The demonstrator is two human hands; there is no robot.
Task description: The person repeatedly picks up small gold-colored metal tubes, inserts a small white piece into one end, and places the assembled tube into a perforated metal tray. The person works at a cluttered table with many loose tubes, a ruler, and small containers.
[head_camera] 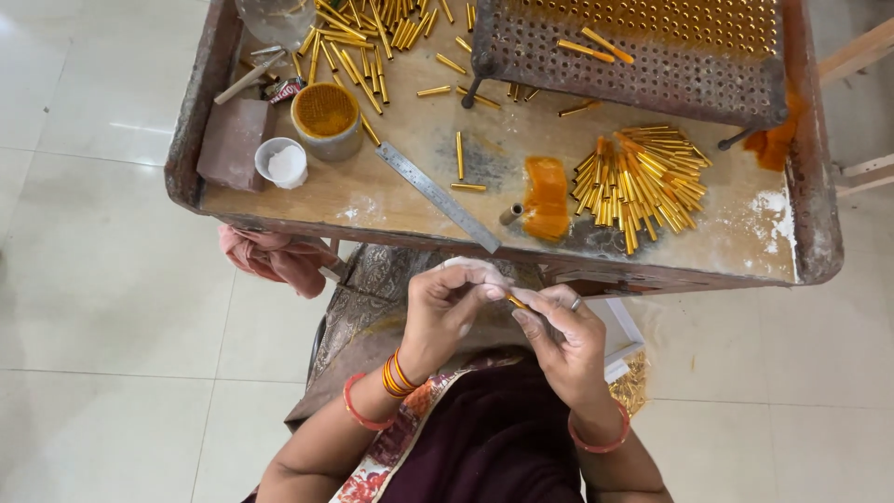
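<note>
Hands meet below the tray's near edge: your left hand (453,303) and right hand (563,328) both pinch one thin golden tube (517,302), fingertips clamped on it from either side. On the rusty tray (191,140) you have two big scatters of such tubes, one heap (643,182) at right, another (368,37) at the top, too many to count. One steel ruler (438,196), one white cup (281,161), one tin of orange stuff (326,116), one brown block (233,140), one perforated rack (643,56). A small red-and-dark packet (284,89) lies beside the tin.
</note>
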